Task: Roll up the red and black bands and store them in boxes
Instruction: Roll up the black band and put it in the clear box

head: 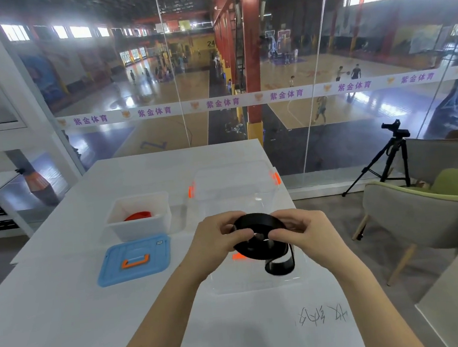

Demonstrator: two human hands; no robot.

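Observation:
Both hands hold a partly coiled black band (pixel 259 239) above a clear plastic box (pixel 240 189) with orange latches. My left hand (pixel 218 244) grips the coil's left side. My right hand (pixel 309 232) pinches its right side. A loose loop of the band's tail hangs below the coil. To the left, a rolled red band (pixel 138 215) lies inside a small white box (pixel 139 214).
A blue lid (pixel 135 259) with an orange handle lies on the white table (pixel 54 316) in front of the white box. A black tripod (pixel 388 155) and a green-cushioned chair (pixel 421 210) stand to the right. A glass wall runs behind the table.

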